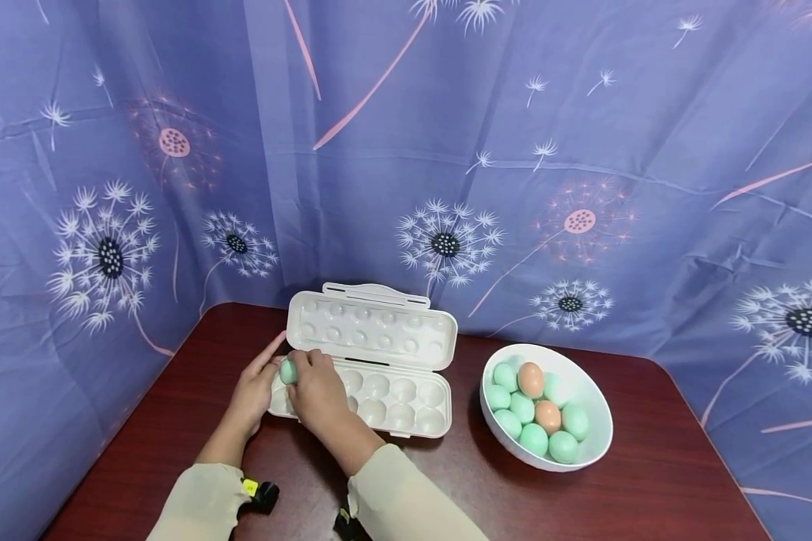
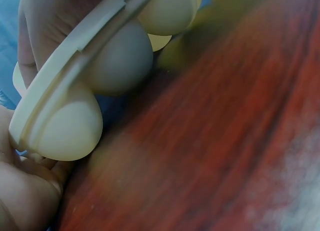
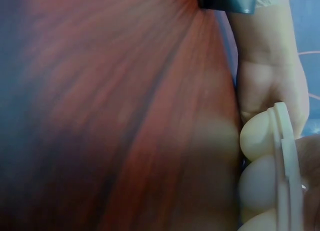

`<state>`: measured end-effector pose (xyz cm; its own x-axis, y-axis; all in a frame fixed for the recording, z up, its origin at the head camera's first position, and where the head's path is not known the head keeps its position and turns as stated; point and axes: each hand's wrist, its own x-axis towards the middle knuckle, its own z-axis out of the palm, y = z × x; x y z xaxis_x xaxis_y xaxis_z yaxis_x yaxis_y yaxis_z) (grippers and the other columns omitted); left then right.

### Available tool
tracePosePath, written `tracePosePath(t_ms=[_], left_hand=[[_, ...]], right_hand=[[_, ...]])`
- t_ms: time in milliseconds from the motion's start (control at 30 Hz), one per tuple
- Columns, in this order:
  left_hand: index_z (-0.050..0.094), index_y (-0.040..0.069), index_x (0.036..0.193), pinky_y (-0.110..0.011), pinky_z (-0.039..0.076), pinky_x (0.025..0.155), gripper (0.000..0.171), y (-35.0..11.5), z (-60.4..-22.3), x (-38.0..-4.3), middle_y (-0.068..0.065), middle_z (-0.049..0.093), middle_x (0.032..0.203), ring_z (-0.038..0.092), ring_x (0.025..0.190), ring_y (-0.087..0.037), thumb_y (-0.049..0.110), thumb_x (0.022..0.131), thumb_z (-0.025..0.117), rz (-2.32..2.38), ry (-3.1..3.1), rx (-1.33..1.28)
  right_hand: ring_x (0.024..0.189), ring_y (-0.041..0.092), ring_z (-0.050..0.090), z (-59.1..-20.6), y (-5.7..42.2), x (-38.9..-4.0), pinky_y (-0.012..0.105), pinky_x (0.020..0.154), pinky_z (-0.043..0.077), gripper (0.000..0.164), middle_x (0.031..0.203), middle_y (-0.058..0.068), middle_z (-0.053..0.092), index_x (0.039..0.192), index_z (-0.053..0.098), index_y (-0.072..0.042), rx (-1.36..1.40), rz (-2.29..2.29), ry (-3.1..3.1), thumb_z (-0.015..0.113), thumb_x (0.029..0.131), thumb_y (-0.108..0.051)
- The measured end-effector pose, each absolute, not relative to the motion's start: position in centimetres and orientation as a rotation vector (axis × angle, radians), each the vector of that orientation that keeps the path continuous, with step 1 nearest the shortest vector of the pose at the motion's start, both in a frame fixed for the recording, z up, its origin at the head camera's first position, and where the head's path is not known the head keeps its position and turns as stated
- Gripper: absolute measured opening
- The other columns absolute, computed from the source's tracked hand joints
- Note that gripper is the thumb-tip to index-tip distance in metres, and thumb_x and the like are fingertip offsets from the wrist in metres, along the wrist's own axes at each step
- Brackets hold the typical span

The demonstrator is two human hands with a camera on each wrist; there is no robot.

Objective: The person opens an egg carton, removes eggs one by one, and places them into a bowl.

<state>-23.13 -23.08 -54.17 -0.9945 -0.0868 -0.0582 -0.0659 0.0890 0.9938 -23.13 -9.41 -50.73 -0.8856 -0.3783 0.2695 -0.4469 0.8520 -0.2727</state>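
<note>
A white plastic egg carton [image 1: 401, 415] lies with its lid [image 1: 372, 328] tipped back and two rows of cups showing. At its left end my left hand [image 1: 252, 392] holds the edge; in the left wrist view, fingers [image 2: 37, 163] show under the rim. My right hand [image 1: 321, 394] reaches over the leftmost cups and pinches a pale green egg [image 1: 288, 371] at the back left cup. The right fingers partly hide that egg and the cups around it. The visible cups to the right hold nothing.
A white bowl [image 1: 602, 428] to the right of the carton holds several pale green eggs [image 1: 534, 439] and two brown eggs [image 1: 531, 379]. Everything stands on a dark red wooden table [image 1: 440, 481]. A blue dandelion-print curtain [image 1: 372, 195] hangs behind and along the sides.
</note>
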Motion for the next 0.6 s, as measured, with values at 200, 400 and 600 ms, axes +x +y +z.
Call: tracePosePath(t_ms=[200,400,600], left_hand=[[0.034,0.041,0.149,-0.015,0.049,0.086,0.048,-22.97,-54.07,-23.02,-0.003,0.056,0.131,0.055,0.104,0.006,0.019,0.105,0.033,-2.089,-2.307,0.151],[0.034,0.039,0.149,-0.019,0.052,0.082,0.05,-22.92,-54.09,-23.0,-0.002,0.057,0.128,0.058,0.101,0.005,0.015,0.104,0.033,-2.118,-2.283,0.139],[0.035,0.039,0.149,-0.018,0.052,0.082,0.052,-22.91,-54.2,-23.13,-0.007,0.055,0.132,0.058,0.1,0.005,0.014,0.104,0.033,-2.105,-2.287,0.148]], right_hand=[[0.103,0.016,0.056,-50.9,-9.32,-23.14,0.023,0.087,0.05,0.044,0.115,-0.001,0.061,0.124,0.054,-0.023,0.649,0.479,-2.786,0.073,0.085,-0.027],[0.102,0.016,0.056,-51.0,-9.15,-23.03,0.024,0.089,0.049,0.044,0.113,-0.001,0.061,0.122,0.053,-0.021,0.648,0.502,-2.768,0.073,0.083,-0.024],[0.105,0.016,0.055,-51.07,-9.15,-23.15,0.024,0.091,0.049,0.043,0.113,-0.001,0.061,0.122,0.053,-0.02,0.648,0.528,-2.777,0.073,0.084,-0.024]])
